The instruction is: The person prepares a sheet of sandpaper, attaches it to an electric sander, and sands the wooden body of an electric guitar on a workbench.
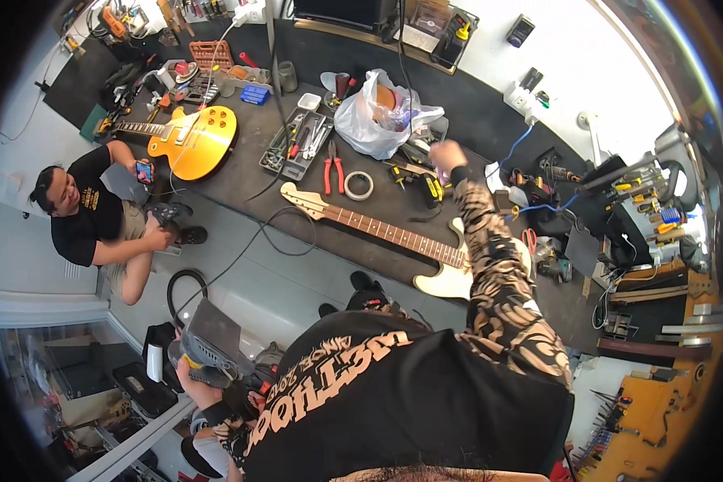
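My left hand (194, 384) grips a dark grey and yellow power tool (213, 341), held low at my left, off the bench. My right arm stretches across the bench; my right hand (446, 157) is curled near a white plastic bag (369, 120), over some small pinkish items and tools, and what it holds is hard to make out. Below that arm lies a cream electric guitar (435, 277), its neck pointing left. A red-handled pair of pliers (333, 181), a roll of tape (358, 186) and yellow-and-black tools (432, 191) lie behind the guitar.
A seated co-worker (84, 213) at the left holds a phone (145, 173). A gold guitar (205, 149) and a tool tray (304, 143) sit on the dark bench (273, 210). A black cable loops over the floor. Tool boards (651, 418) stand at the right.
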`<state>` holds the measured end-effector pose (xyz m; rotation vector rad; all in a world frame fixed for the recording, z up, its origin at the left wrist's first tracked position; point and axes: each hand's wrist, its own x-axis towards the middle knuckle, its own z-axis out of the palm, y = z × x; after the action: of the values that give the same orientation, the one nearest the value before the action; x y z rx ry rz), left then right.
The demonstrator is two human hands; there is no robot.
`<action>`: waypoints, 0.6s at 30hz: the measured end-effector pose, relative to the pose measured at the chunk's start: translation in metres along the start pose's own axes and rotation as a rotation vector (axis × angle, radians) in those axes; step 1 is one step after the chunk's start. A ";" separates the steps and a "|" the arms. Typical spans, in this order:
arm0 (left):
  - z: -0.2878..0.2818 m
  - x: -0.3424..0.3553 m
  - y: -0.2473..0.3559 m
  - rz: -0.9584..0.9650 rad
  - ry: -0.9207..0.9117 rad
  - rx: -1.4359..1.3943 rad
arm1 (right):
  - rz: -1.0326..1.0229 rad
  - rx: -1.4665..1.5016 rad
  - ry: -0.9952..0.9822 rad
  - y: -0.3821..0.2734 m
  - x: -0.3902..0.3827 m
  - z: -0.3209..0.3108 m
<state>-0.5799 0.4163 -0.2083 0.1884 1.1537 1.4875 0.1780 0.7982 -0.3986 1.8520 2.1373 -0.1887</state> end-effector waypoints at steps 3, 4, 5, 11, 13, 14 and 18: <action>-0.002 -0.036 0.008 0.199 0.341 0.442 | 0.368 0.545 0.025 -0.094 0.026 0.069; 0.004 -0.044 0.006 0.205 0.379 0.457 | 0.326 0.459 -0.085 -0.115 0.036 0.066; 0.011 -0.036 0.004 0.169 0.390 0.598 | 0.286 0.304 -0.131 -0.108 0.034 0.087; 0.055 -0.056 -0.041 0.141 0.620 0.717 | 0.278 0.337 -0.127 -0.136 0.055 0.109; 0.067 -0.057 -0.050 0.099 0.589 0.777 | 0.308 0.497 -0.114 -0.126 0.048 0.112; 0.070 -0.060 -0.056 0.088 0.588 0.791 | 0.296 0.603 -0.110 -0.117 0.049 0.112; 0.076 -0.046 -0.079 0.074 0.563 0.812 | -0.020 0.838 0.053 -0.060 0.062 0.137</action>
<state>-0.4616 0.4057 -0.2063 0.3785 2.1970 1.0761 0.1309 0.8066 -0.5530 2.2388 2.2991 -1.2061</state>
